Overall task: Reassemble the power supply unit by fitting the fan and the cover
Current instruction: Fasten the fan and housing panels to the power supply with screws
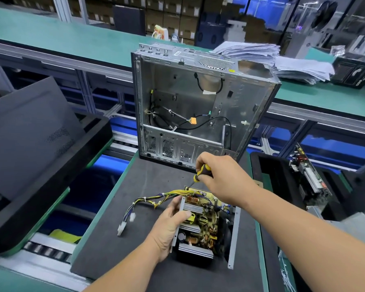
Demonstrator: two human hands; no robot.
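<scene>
With the open power supply unit [200,224] on the worktop's black mat [152,186], left hand [169,226] fingers curl round its wall while right hand [221,178] fingers grip the screwdriver [200,173]; keep the blade square in the board's corner screw

Power supply unit [200,224] on mat [152,182], computer case [198,102] behind, cable bundle [156,200] left.

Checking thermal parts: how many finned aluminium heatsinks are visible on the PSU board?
3. One at the far end by the copper coil, one mid-board, one at the near end. Hands may hide more.
</scene>
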